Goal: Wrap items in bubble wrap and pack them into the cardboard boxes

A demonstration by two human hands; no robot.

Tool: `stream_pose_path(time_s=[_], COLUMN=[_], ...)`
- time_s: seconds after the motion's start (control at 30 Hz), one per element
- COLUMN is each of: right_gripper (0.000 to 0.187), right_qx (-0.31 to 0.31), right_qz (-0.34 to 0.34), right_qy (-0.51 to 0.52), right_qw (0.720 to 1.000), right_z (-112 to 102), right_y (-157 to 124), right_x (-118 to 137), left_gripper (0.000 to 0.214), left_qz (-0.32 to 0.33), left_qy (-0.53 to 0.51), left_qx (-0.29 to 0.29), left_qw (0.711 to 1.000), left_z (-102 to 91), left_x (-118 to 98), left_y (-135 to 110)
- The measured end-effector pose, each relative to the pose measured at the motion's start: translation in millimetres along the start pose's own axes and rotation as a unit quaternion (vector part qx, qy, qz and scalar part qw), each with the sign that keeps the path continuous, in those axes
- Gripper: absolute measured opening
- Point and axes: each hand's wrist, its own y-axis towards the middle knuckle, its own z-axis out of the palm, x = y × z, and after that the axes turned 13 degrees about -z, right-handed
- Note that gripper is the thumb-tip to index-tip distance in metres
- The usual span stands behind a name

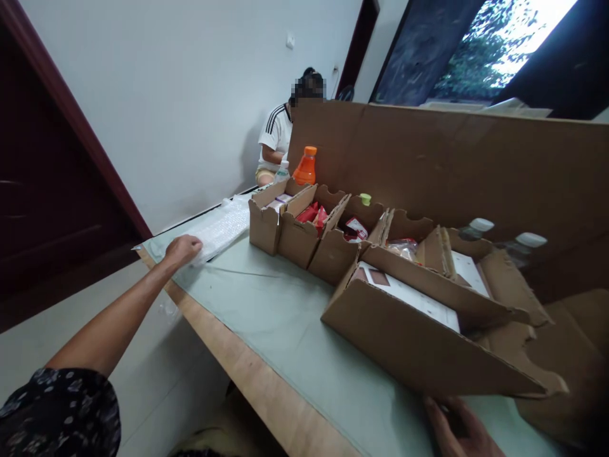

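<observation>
My left hand (183,249) is closed on the near end of a sheet of clear bubble wrap (222,228), which lies along the far left part of the table. At the lower right, my right hand (459,428) rests by the bottom edge of the front cardboard box (428,346). Its thumb and forefinger are apart with nothing visible between them, and the picture's lower edge cuts it off. A white carton (413,298) with brown squares lies in that box.
More open cardboard bins (299,244) stand in a row, holding red packets (311,214) and other packs. Behind them are an orange bottle (306,168), clear bottles with white caps (531,240) and a tall cardboard panel (428,152). A person (276,136) sits at the far end. The table's wooden edge (247,371) runs along the near side.
</observation>
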Motion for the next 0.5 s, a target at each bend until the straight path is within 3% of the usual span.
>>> stream_pose_path(time_s=[0.13, 0.3, 0.5], right_gripper=[0.046, 0.048, 0.048], right_qx=[0.02, 0.019, 0.006], right_qz=[0.0, -0.003, -0.037], right_qy=[-0.005, -0.006, 0.015], right_qw=[1.0, 1.0, 0.999], right_z=[-2.1, -1.6, 2.4], right_y=[-0.1, -0.8, 1.2], right_x=[2.7, -0.3, -5.2], left_gripper=[0.04, 0.038, 0.035], left_qz=[-0.035, -0.07, -0.073], left_qy=[0.021, 0.022, -0.11], left_qx=[-0.006, 0.033, 0.096], left_qw=[0.999, 0.997, 0.987], left_z=[-16.5, -15.2, -37.5], left_x=[1.7, -10.7, -38.7], left_y=[15.5, 16.3, 1.2])
